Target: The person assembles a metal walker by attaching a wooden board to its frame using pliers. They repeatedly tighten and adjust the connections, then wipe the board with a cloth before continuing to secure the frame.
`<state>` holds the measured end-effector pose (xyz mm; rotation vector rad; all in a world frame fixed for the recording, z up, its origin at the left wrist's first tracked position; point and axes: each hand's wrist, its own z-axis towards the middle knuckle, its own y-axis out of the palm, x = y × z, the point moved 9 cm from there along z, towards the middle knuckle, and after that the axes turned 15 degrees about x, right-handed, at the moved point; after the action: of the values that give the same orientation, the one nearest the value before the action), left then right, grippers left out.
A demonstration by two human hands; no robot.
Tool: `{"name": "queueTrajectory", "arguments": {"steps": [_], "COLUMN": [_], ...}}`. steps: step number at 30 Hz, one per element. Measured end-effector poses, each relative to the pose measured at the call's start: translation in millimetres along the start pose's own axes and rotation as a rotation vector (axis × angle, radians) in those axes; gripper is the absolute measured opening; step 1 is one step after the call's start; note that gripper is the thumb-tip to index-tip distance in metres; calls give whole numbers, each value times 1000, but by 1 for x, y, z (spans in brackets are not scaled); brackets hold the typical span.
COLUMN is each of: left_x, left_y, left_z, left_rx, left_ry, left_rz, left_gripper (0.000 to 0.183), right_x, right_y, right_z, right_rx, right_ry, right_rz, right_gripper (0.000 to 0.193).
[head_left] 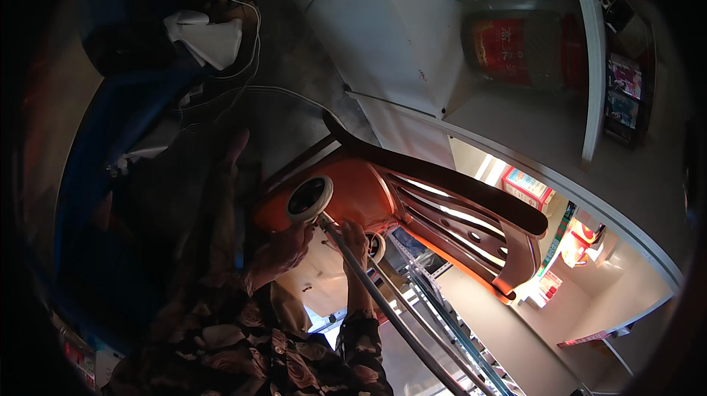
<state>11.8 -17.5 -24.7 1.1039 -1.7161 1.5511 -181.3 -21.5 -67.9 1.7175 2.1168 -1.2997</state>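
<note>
A small wheel (310,198) with a pale tyre and dark hub sits at the end of a grey metal tube (383,300), which slants down to the lower right. Just below the wheel, my left hand (289,246) is closed, its fingers bunched near the tube's end; what they pinch is hidden. My right hand (354,240) wraps round the tube beside the wheel. A second wheel (377,247) shows partly behind my right hand. Behind both hands stands a wooden chair (464,208) with an orange seat (353,190), the first wheel overlapping the seat.
Large jars with red labels (508,50) stand on a shelf at the upper right. White cabinet doors (383,35) are at the back. Boxes (526,184) fill a lit compartment on the right. White cables (258,90) and a blue container (96,153) lie left.
</note>
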Motion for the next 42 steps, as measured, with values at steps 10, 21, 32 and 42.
{"name": "queueTrajectory", "arguments": {"steps": [10,21,32,42], "left_x": [-15,-10,-3,-10], "left_y": [9,32,26,28], "left_z": [-7,-10,10,9], "left_rx": [-19,-13,64,60], "left_ry": [-142,-138,-108,-60], "left_rz": [43,200,10,135], "left_gripper": [24,33,8,22], "right_x": [-101,-31,-106,-32], "right_y": [73,151,75,85], "right_z": [32,71,5,43], "right_rx": [-73,-528,-521,-491], "right_ry": [-831,-380,-391,-69], "right_rz": [-558,-1006,-424,-605], "right_gripper": [33,44,37,57]}}
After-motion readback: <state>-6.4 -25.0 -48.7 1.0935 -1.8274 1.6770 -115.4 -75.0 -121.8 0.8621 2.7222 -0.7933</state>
